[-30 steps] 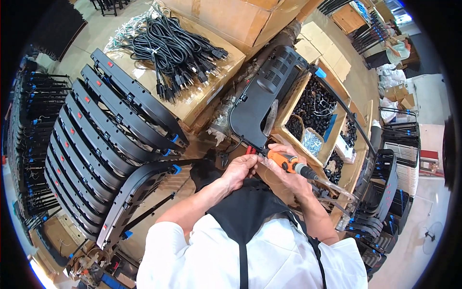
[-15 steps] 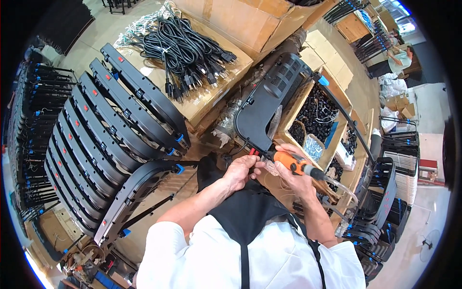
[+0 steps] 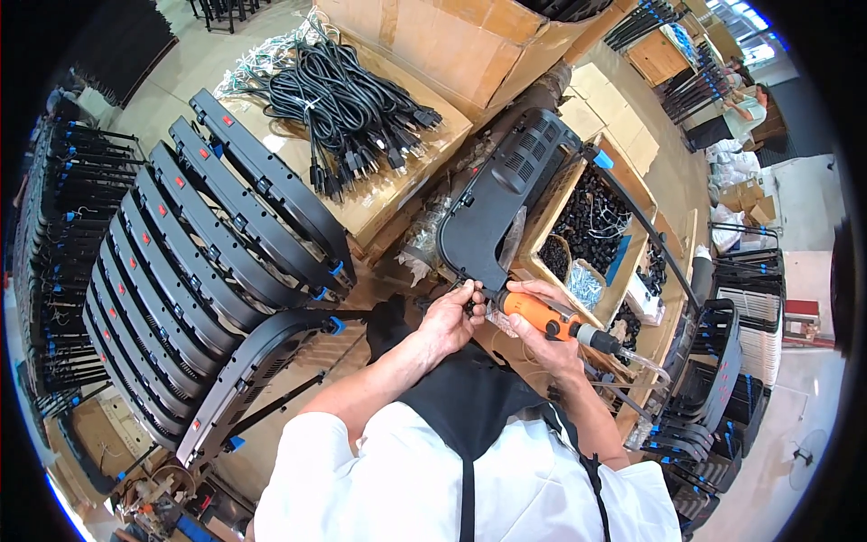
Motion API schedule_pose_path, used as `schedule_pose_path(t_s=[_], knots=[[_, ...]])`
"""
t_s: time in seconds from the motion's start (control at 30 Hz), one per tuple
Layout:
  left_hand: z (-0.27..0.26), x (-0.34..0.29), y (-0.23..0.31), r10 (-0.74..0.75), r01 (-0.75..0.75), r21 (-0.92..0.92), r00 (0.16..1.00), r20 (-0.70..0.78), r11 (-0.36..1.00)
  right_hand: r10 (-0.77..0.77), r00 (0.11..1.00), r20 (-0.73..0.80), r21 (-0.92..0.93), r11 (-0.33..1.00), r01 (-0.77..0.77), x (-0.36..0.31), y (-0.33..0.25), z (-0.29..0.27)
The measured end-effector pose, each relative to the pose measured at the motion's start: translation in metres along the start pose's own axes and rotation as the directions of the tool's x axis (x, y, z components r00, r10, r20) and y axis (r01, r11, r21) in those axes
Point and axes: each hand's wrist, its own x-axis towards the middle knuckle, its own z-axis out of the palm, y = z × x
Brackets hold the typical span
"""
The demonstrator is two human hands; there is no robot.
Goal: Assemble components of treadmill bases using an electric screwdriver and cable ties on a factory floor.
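Note:
My right hand [image 3: 549,336] is wrapped round an orange and black power screwdriver [image 3: 542,316], whose rear end points right toward a clear hose [image 3: 643,363]. Close beside the tool's front end, my left hand [image 3: 450,320] is closed in a pinch. Something small and dark shows at its fingertips, too small to name. Both hands are at the near end of a black vented plastic housing [image 3: 483,221]. Whether the screwdriver's tip touches the housing is hidden.
Wooden bins [image 3: 578,312] of black parts and silver screws stand to the right. Black power cords [image 3: 348,113] lie on a cardboard box at the back. Curved black housings [image 3: 194,280] with red switches stand in a row at left. A person [image 3: 742,116] is far right.
The red piece seen by my left fingertips no longer shows. My left hand has shifted slightly up, and the screwdriver has moved a little down and left, closer to it.

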Motion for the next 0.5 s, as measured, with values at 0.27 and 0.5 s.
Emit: schedule_pose_path(t_s=[0.27,0.5], knots=[[-0.001,0.005,0.002,0.122,-0.122,0.008,0.992,-0.003,0.992,-0.064,0.997,0.034,-0.097,0.993,0.068,0.025,0.002,0.016],[-0.001,-0.016,0.005,0.165,-0.146,0.224,0.984,-0.068,0.964,-0.035,0.998,0.046,-0.089,0.995,0.039,0.046,0.000,0.032]])
